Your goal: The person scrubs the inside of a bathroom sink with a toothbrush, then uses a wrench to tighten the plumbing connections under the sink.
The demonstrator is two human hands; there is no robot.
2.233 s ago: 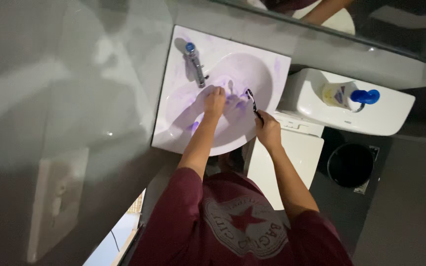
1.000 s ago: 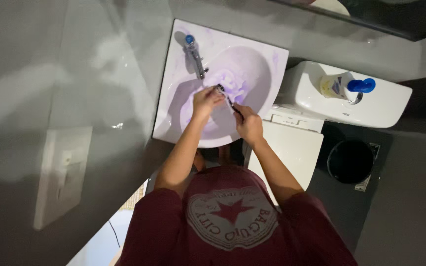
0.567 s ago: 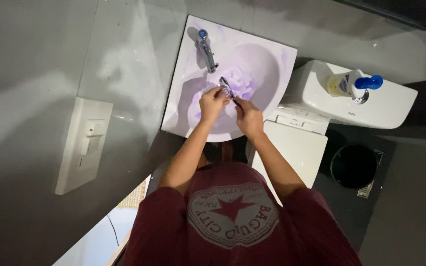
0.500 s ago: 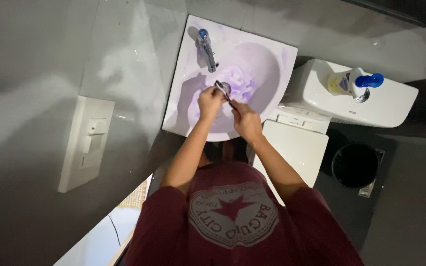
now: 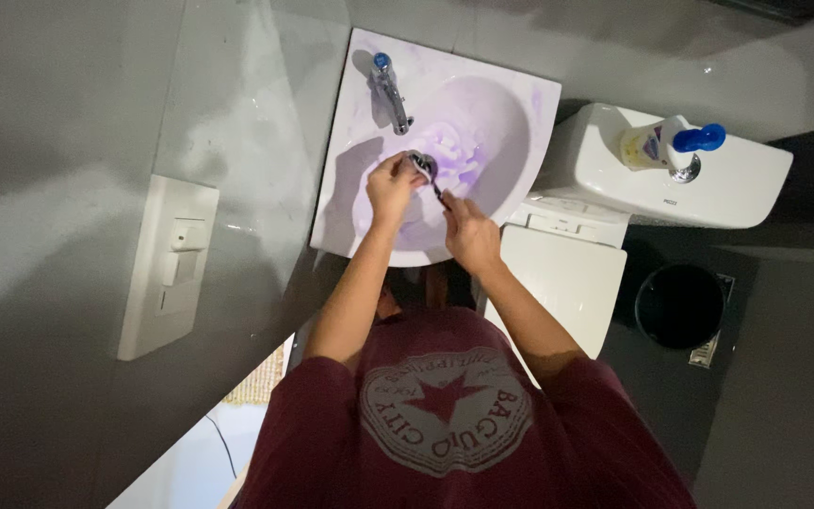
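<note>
Both my hands are over the white sink basin [image 5: 346,203], which has purple-tinted foam in it. My left hand [image 5: 390,185] holds a small round metal piece [image 5: 419,162], which looks like a drain stopper, between its fingertips. My right hand [image 5: 469,230] grips a thin dark brush-like tool [image 5: 437,191] whose tip touches the metal piece. The two hands are close together, just in front of the chrome tap [image 5: 392,91] with a blue top.
A white toilet tank [image 5: 746,193] stands right of the sink, with a pump bottle with a blue cap [image 5: 668,146] on it. The closed toilet lid [image 5: 567,273] is below it. A black bin [image 5: 678,304] is on the floor. A wall switch [image 5: 167,269] is at left.
My right hand moved from the sink's right edge in to my left hand, bringing the dark tool onto the metal piece. Both hands have stayed together over the basin since.
</note>
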